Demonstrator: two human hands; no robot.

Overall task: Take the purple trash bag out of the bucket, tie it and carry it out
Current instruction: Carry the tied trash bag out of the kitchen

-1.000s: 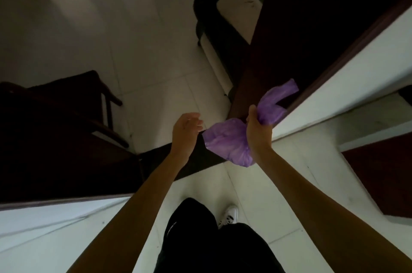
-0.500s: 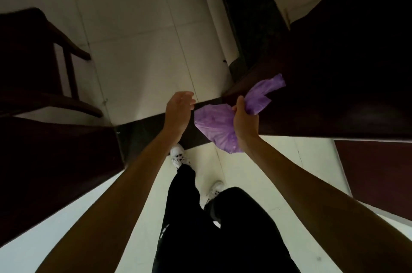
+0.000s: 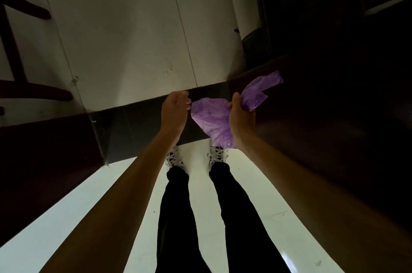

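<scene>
The purple trash bag (image 3: pixel 211 116) is a small crumpled bundle held out in front of me over a dark threshold. My right hand (image 3: pixel 242 114) is shut around its gathered neck, and a loose purple end sticks up to the right of the fist. My left hand (image 3: pixel 176 109) is curled at the bag's left edge, fingertips touching or pinching the plastic. The bag's lower part hangs down between my hands. No bucket is in view.
A dark wooden door or frame (image 3: pixel 334 116) fills the right side. At the left stand a dark wooden chair (image 3: pixel 22 92) and a dark panel (image 3: pixel 44 150). Pale floor tiles (image 3: pixel 133 38) lie ahead beyond the black threshold strip (image 3: pixel 133 121). My legs and white shoes (image 3: pixel 217 154) are below.
I have stepped up to the threshold and the view has tilted down onto my feet. My left hand has closed in on the bag's left edge; the right hand keeps its hold.
</scene>
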